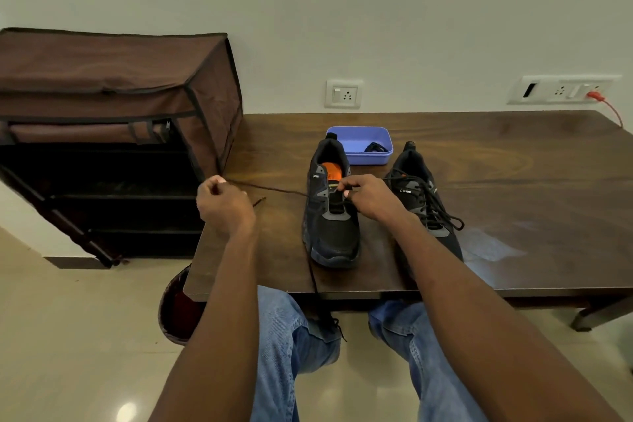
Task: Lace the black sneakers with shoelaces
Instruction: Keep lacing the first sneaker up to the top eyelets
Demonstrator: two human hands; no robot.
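On the wooden table (496, 154), the left hand (224, 205) pinched a limp black shoelace (274, 189) pulled taut; the right hand (371, 197) gripped the left sneaker (330, 233) at its eyelets; the lace seemed light, floppy, best held near its tip.

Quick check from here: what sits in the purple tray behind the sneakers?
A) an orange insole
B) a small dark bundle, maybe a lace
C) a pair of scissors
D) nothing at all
B: a small dark bundle lies in the purple tray, near its right wall.
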